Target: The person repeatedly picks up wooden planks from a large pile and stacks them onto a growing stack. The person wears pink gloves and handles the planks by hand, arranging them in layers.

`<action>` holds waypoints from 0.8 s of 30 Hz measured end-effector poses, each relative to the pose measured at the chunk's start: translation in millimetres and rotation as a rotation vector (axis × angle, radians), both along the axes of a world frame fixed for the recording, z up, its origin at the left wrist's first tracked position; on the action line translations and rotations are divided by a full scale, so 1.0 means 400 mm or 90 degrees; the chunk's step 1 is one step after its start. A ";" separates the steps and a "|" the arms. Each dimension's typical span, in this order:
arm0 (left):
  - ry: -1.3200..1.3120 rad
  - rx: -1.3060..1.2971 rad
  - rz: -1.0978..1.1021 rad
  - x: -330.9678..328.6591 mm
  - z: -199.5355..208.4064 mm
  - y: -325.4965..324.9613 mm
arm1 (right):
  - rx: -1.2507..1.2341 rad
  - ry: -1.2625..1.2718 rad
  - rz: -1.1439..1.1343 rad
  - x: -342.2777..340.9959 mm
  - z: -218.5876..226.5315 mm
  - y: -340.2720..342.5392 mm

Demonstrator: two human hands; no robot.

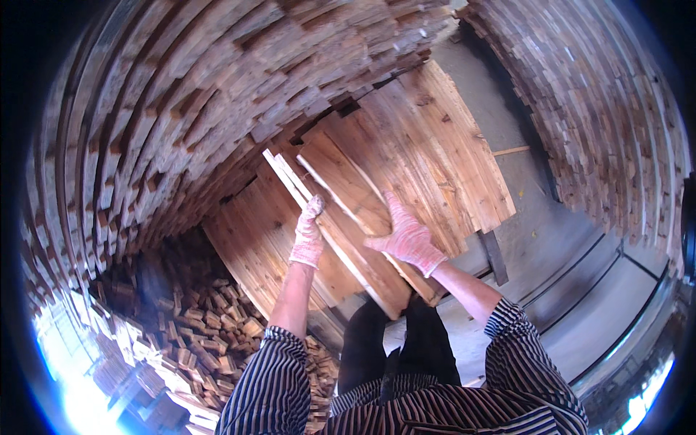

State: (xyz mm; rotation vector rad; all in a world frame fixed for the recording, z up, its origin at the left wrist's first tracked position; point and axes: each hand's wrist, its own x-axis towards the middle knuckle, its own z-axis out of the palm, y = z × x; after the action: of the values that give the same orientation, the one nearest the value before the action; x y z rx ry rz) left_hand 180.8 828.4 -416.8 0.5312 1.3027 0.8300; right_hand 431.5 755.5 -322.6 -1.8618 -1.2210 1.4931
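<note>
My left hand (307, 232), in a pale pink-and-white knit glove, is closed on the edge of narrow wooden boards (355, 255). Their pale edges stand tilted, and two lie side by side at the far end. To the right, my right hand (409, 241) wears a matching glove. It spans another wooden board (341, 185), thumb at its left edge and fingers stretched toward its right edge; the fingers' undersides are hidden. Beneath both hands lies a layer of reddish-brown planks (435, 145) set edge to edge.
A tall stack of lumber (217, 80) curves along the left and far side; another stack (602, 109) rises at the right. Short wood offcuts (210, 333) are heaped at the lower left. Grey floor (533, 217) shows right of the planks, near my legs (395, 344).
</note>
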 end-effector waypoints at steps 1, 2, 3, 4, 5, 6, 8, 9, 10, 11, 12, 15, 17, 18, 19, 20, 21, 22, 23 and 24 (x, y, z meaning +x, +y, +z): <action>-0.001 -0.026 0.003 -0.071 0.008 -0.003 | -0.028 -0.001 0.014 -0.002 0.000 0.001; 0.029 -0.004 0.021 -0.205 -0.035 -0.038 | -0.012 -0.012 0.066 -0.021 0.012 0.000; 0.085 -0.012 -0.052 -0.228 -0.009 -0.024 | -0.017 -0.050 0.082 -0.002 -0.015 -0.008; 0.136 -0.023 -0.133 -0.229 0.052 0.003 | -0.027 -0.090 0.091 0.018 -0.034 -0.014; 0.199 -0.050 -0.224 -0.212 0.157 0.041 | -0.094 -0.139 0.139 0.042 0.000 -0.007; 0.260 -0.075 -0.318 -0.200 0.221 0.081 | -0.063 -0.123 0.166 0.062 -0.031 -0.018; 0.346 -0.132 -0.311 -0.277 0.259 0.101 | 0.022 -0.068 0.244 0.069 -0.117 -0.048; 0.362 -0.145 -0.370 -0.304 0.274 0.118 | -0.001 0.070 0.157 0.055 -0.171 -0.055; 0.413 -0.173 -0.450 -0.315 0.284 0.143 | -0.031 -0.023 0.102 0.041 -0.206 -0.058; 0.493 -0.188 -0.486 -0.363 0.274 0.142 | -0.020 -0.012 0.059 0.020 -0.188 -0.026; 0.573 -0.202 -0.525 -0.406 0.265 0.139 | -0.010 -0.001 0.012 0.007 -0.168 0.008; 0.741 -0.173 -0.641 -0.422 0.270 0.143 | 0.019 -0.030 0.052 0.004 -0.133 0.084; 0.737 -0.226 -0.698 -0.412 0.320 0.166 | -0.048 -0.043 0.168 0.017 -0.059 0.084; 0.762 -0.213 -0.714 -0.415 0.314 0.166 | -0.081 -0.049 0.225 0.034 -0.040 0.062; 0.787 -0.191 -0.730 -0.414 0.317 0.171 | -0.088 -0.083 0.408 0.089 -0.051 -0.005; 0.811 -0.163 -0.751 -0.403 0.315 0.184 | -0.097 -0.121 0.584 0.172 -0.090 -0.115; 0.806 -0.123 -0.775 -0.384 0.313 0.195 | -0.106 -0.156 0.763 0.206 -0.102 -0.204; 0.808 -0.107 -0.787 -0.383 0.317 0.188 | -0.295 -0.278 0.874 0.180 -0.038 -0.202; 0.812 -0.090 -0.795 -0.384 0.322 0.182 | -0.471 -0.404 1.032 0.150 0.039 -0.191; 0.807 -0.084 -0.797 -0.366 0.309 0.199 | -0.607 -0.448 1.052 0.141 0.089 -0.165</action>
State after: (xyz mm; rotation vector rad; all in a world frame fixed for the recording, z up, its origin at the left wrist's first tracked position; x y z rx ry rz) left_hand 34.6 907.8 -293.4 1.6558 1.6647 -0.8037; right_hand 487.8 689.5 -287.2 -1.8133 -3.3324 2.5447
